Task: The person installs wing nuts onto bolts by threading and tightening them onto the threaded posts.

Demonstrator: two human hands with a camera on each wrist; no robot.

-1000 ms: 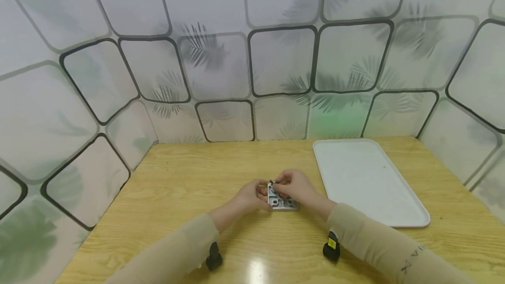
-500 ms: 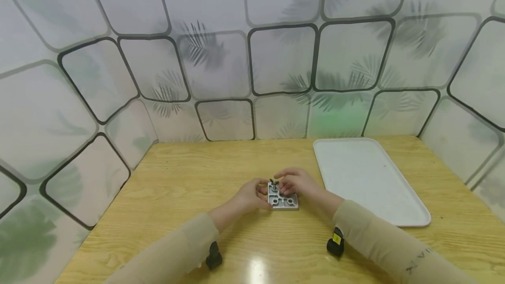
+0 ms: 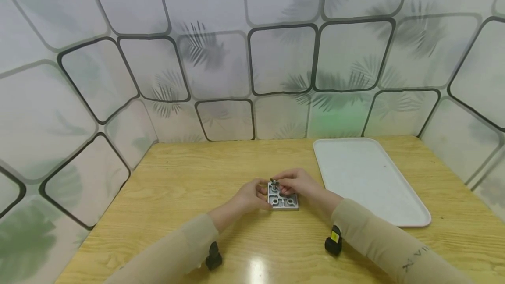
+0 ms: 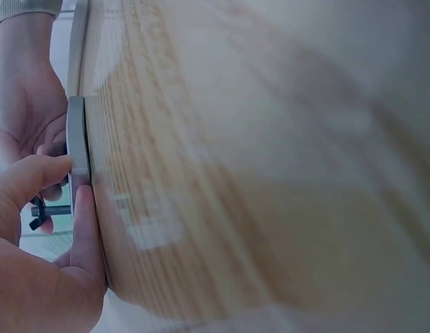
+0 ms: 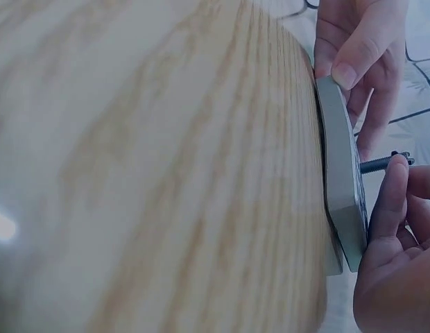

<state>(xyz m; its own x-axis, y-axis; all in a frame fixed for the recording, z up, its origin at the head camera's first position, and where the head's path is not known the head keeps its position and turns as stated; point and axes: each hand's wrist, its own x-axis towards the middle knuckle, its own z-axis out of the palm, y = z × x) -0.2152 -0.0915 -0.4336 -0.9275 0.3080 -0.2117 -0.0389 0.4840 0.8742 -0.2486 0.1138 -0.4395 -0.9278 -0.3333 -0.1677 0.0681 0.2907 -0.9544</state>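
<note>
A square grey metal plate [image 3: 283, 207] with round holes and recesses lies on the table in the head view. My left hand [image 3: 249, 196] grips its left side, thumb at the near corner and fingers toward the far one. From the plate's far left part a threaded bolt [image 4: 58, 210] stands up, topped by a black wing nut [image 4: 37, 214]. At this wing nut my right hand [image 3: 300, 184] has its thumb and forefinger, which pinch it. The other right fingers curl over the plate and hide part of it. In the right wrist view a fingertip touches the wing nut [image 5: 403, 158].
A white tray [image 3: 367, 179] lies on the right of the wooden table [image 3: 197, 165], beyond the right forearm. Patterned fabric walls [image 3: 221, 69] close in the back and sides. Black wrist cameras [image 3: 214, 256] hang below both sleeves.
My right fingers drew back from the wing nut, opened a little, then closed in on it again. The left hand and the plate have stayed in place.
</note>
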